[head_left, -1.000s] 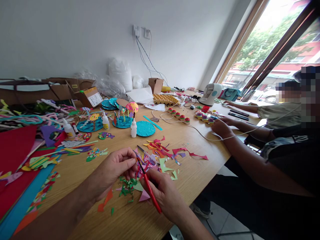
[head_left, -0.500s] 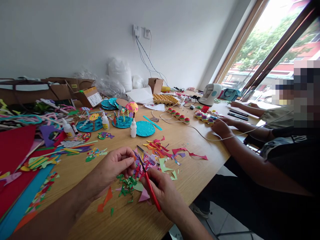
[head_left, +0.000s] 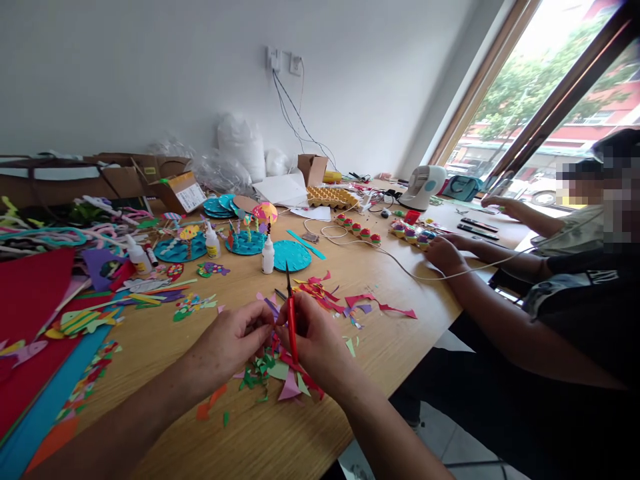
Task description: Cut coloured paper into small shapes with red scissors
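Red-handled scissors [head_left: 292, 330] stand nearly upright in my right hand [head_left: 317, 337], blades pointing away from me toward the blue discs. The fingers of my left hand [head_left: 240, 339] are pinched on a small piece of paper, now almost wholly hidden by the fingertips. Both hands' fingertips meet or nearly meet above a heap of cut paper scraps. Green scraps [head_left: 264, 367] and a pink scrap [head_left: 289, 387] lie below them, red scraps [head_left: 320, 291] beyond. A bare blue disc [head_left: 291, 257] is just past the scissor tips, beside a white glue bottle [head_left: 268, 256].
Decorated blue discs [head_left: 245, 244], paper fish [head_left: 83, 323] and coloured sheets [head_left: 30, 320] spread over the left. Egg-carton strips [head_left: 359, 229] and a white cable [head_left: 400, 268] lie to the right. Two people sit there, one with a forearm [head_left: 480, 303] on the table edge.
The scissors have swung from leaning left to nearly upright, and my right hand has moved up and closer to my left. The orange piece in my left fingertips is now hidden.
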